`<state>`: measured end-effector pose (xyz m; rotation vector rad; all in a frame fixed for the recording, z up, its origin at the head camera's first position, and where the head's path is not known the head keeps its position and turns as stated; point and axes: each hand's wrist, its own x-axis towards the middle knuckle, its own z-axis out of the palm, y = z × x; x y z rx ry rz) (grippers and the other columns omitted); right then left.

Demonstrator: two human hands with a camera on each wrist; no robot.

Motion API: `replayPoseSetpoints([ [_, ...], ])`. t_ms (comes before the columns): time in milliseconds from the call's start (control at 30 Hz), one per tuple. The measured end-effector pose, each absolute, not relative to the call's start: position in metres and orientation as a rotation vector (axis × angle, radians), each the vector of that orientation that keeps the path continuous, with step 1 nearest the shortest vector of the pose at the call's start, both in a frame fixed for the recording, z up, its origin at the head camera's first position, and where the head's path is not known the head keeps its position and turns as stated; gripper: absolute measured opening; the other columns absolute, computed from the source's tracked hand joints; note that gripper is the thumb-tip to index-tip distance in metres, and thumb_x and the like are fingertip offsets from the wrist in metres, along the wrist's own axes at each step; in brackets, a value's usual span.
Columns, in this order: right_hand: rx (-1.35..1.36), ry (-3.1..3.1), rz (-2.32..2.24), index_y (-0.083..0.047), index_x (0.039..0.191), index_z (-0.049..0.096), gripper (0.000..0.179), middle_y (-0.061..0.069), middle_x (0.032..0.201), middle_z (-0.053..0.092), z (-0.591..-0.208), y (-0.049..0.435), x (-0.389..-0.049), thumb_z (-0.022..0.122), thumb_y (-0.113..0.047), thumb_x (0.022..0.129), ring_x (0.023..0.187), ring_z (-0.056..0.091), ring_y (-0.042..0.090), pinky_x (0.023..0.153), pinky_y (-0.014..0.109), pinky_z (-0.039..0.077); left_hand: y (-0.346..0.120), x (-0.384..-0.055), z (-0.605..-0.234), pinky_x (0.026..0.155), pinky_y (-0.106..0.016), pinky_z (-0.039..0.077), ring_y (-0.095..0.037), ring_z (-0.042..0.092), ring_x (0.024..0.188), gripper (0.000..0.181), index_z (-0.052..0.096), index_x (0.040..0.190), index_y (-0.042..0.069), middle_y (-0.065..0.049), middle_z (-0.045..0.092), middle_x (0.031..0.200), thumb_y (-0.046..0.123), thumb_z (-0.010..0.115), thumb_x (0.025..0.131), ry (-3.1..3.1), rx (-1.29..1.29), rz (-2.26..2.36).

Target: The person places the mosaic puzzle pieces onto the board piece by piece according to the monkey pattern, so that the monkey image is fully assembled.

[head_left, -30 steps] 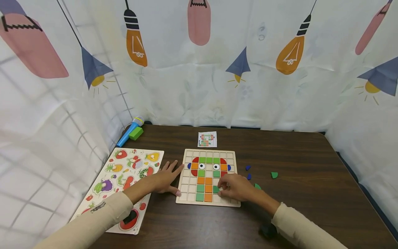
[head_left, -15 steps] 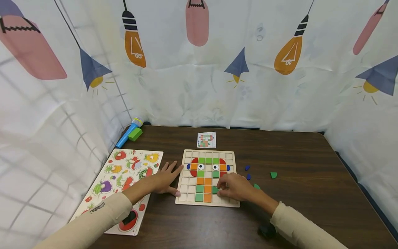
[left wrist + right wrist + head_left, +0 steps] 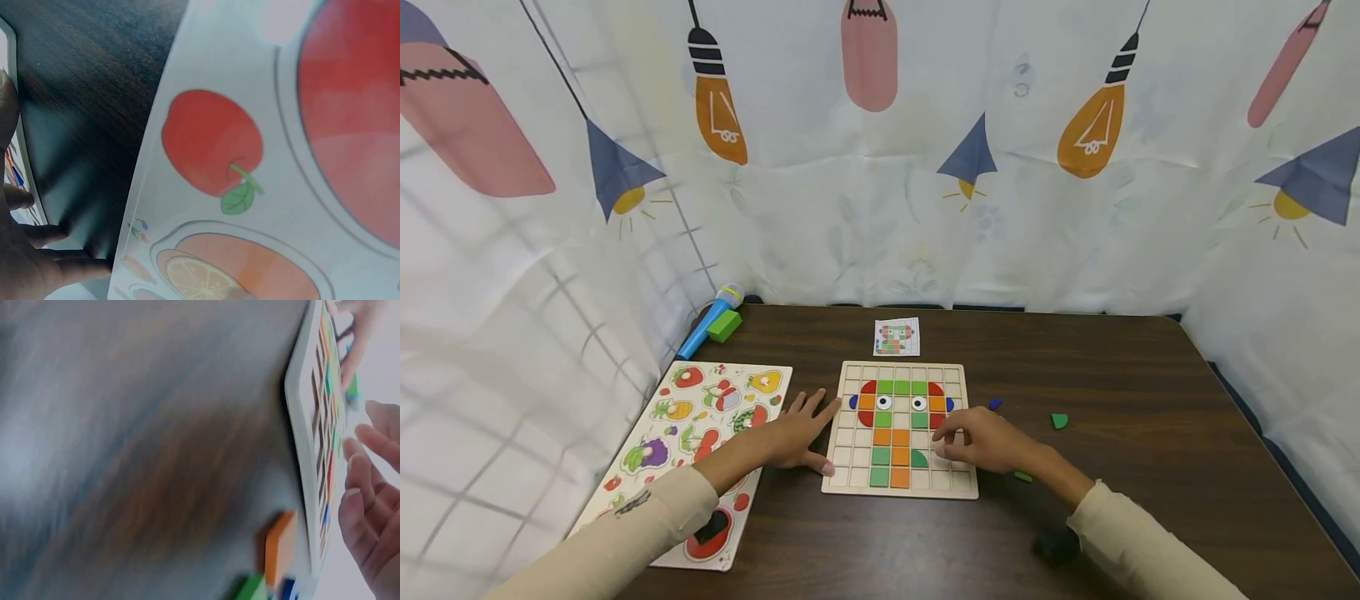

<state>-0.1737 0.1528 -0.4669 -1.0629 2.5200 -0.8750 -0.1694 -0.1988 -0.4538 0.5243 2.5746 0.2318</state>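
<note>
A wooden grid board (image 3: 861,437) bears a figure of green, orange, red and blue tiles with two eye tiles. My left hand (image 3: 796,433) lies spread between this board and a fruit-picture board (image 3: 722,557), its fingertips and thumb at the grid board's left edge. My right hand (image 3: 981,437) hovers over the grid's right side, fingers loosely bent and bare. Just left of its fingertips, a green quarter-round tile (image 3: 918,458) lies in a cell. In the right wrist view, nothing shows between that hand's fingers (image 3: 359,519).
A small pattern card (image 3: 897,337) lies behind the grid board. Right of it are a blue piece (image 3: 996,404), a green piece (image 3: 1059,421) and another near my right wrist. A toy microphone (image 3: 700,329) and green block (image 3: 725,326) lie back left. An orange tile (image 3: 281,547) shows in the right wrist view.
My right hand has let go of the green quarter-round tile and moved slightly right and up, leaving the tile in its cell. My left hand has stayed at the board's edge.
</note>
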Motion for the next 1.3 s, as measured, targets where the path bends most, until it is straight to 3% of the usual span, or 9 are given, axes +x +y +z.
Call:
replayPoseSetpoints([
  [400, -0.946, 2.584, -1.022, -0.011, 0.114, 0.074, 0.022, -0.002, 0.101, 0.069, -0.468, 0.220, -0.196, 0.071, -0.023, 0.095, 0.062, 0.052, 0.003, 0.056, 0.022, 0.048, -0.201, -0.169, -0.455, 0.111, -0.070, 0.028, -0.057, 0.012, 0.149, 0.108, 0.019, 0.161, 0.012, -0.026, 0.012, 0.165, 0.058, 0.075, 0.081, 2.579, 0.525, 0.248],
  [567, -0.922, 2.631, -0.963, -0.016, 0.110, 0.076, 0.021, -0.006, 0.099, 0.068, -0.472, 0.244, -0.199, 0.074, -0.027, 0.092, 0.065, 0.051, 0.002, 0.057, 0.022, 0.047, -0.201, -0.168, -0.455, 0.111, -0.070, 0.029, -0.056, 0.012, 0.149, 0.108, 0.019, 0.161, 0.013, -0.025, 0.012, 0.165, 0.058, 0.075, 0.081, 2.580, 0.528, 0.243],
  [833, -1.038, 2.527, -0.920, -0.019, 0.106, 0.076, 0.019, -0.008, 0.101, 0.066, -0.473, 0.266, -0.185, 0.075, -0.031, 0.092, 0.075, 0.053, -0.001, 0.066, 0.023, 0.049, -0.200, -0.168, -0.454, 0.111, -0.070, 0.029, -0.056, 0.012, 0.149, 0.107, 0.018, 0.162, 0.013, -0.025, 0.012, 0.166, 0.058, 0.074, 0.082, 2.572, 0.524, 0.234],
  [1300, -1.042, 2.492, -0.934, -0.019, 0.109, 0.076, 0.026, -0.008, 0.100, 0.064, -0.483, 0.275, -0.158, 0.077, -0.035, 0.088, 0.073, 0.051, -0.001, 0.063, 0.021, 0.047, -0.200, -0.170, -0.454, 0.113, -0.069, 0.027, -0.055, 0.011, 0.149, 0.107, 0.016, 0.162, 0.013, -0.025, 0.009, 0.166, 0.059, 0.073, 0.083, 2.562, 0.521, 0.225],
])
